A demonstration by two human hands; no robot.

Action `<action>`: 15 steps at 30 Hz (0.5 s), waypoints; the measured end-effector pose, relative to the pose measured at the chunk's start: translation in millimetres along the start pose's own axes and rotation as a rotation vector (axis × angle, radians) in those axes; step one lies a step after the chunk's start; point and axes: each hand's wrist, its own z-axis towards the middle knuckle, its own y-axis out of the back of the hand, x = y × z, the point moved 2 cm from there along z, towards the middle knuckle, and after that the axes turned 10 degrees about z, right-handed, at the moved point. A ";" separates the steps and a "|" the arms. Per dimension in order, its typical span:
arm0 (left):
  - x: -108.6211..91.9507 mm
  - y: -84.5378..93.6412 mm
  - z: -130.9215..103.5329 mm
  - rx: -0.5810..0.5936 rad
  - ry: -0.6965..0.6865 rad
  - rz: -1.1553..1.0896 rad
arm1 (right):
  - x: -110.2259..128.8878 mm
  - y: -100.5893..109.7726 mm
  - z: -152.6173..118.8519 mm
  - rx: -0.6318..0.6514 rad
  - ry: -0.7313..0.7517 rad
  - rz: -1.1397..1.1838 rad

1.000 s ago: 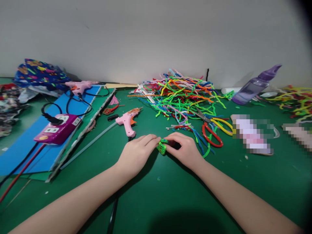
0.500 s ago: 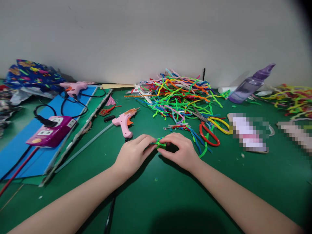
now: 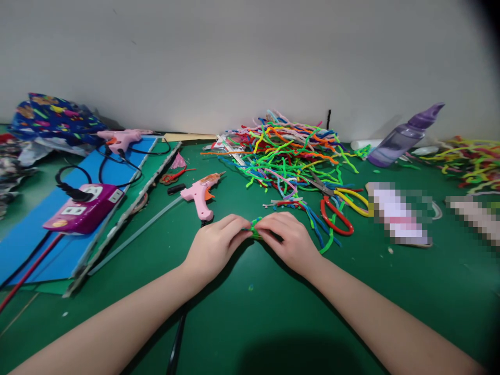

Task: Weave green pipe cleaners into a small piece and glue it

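Between my fingertips is a small green and blue piece of twisted pipe cleaner (image 3: 255,225), mostly covered by the fingers. My left hand (image 3: 215,242) pinches its left side, and my right hand (image 3: 287,239) pinches it from the right. Just beyond my left hand lies a pink glue gun (image 3: 201,198) with a long glue stick (image 3: 136,235) in its back end. Past my right hand, scissors (image 3: 336,214) with one red and one yellow handle loop rest beside loose blue and green pipe cleaners (image 3: 317,229).
A heap of coloured pipe cleaners (image 3: 289,148) lies against the wall. To the left, a purple power strip (image 3: 84,211) sits on a blue board (image 3: 35,239), with a second pink glue gun (image 3: 121,139) behind. At right stand a tilted purple bottle (image 3: 402,138) and a blurred-out phone-like object (image 3: 398,213).
My right fingers have closed in over the pipe cleaner piece, covering more of its right side. My left hand has barely moved.
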 end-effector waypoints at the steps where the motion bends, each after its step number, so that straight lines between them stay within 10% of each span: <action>1: -0.4 0.0 0.0 0.003 0.000 -0.004 | -0.5 -0.3 0.0 0.005 -0.003 0.005; 15: 1.4 1.5 0.5 -0.028 0.011 -0.035 | -6.3 -1.0 -2.0 -0.035 -0.173 0.147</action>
